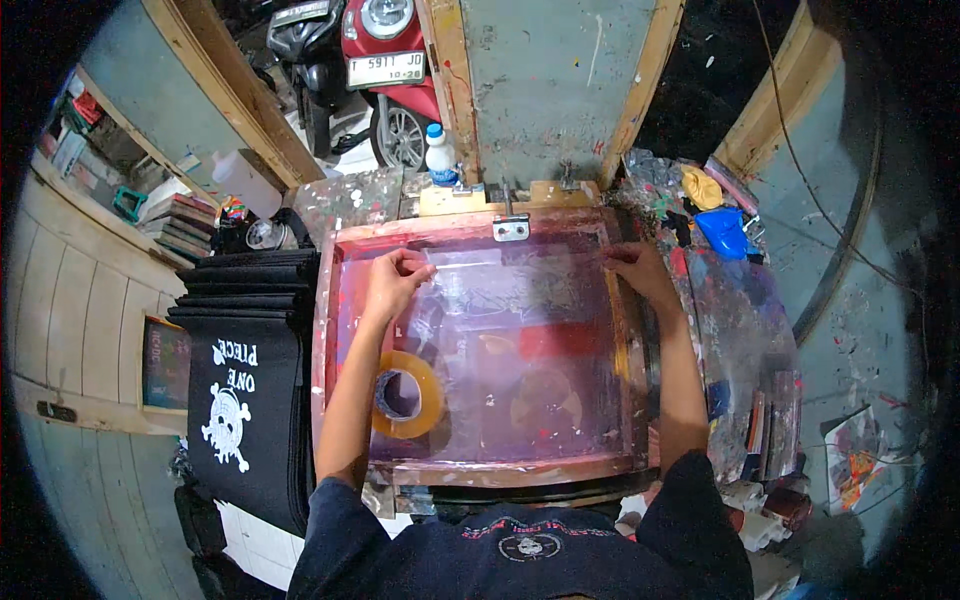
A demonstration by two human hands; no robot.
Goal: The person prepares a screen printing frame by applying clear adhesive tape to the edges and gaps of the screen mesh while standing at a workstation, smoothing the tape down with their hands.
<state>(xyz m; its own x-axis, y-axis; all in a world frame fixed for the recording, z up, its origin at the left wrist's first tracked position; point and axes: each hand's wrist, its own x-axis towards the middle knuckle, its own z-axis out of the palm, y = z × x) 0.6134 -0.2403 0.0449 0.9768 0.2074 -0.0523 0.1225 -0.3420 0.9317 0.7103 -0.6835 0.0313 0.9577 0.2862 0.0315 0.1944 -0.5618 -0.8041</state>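
A wooden-framed printing screen lies flat before me, its mesh stained purple and red. Over its far part, my left hand pinches one end of a thin strip of clear tape. The strip shows as a pale line running rightward from those fingertips and fades from sight partway across. Above the frame's right side, my right hand has its fingers pinched together in line with the strip; the tape at its fingertips is too faint to see clearly. A roll of yellowish clear tape rests on the mesh beside my left forearm.
A metal hinge clamp grips the screen's far edge. Black printed fabric pieces are stacked at left. Behind stand a white bottle with a blue cap and a red motorcycle. A blue plastic item lies far right.
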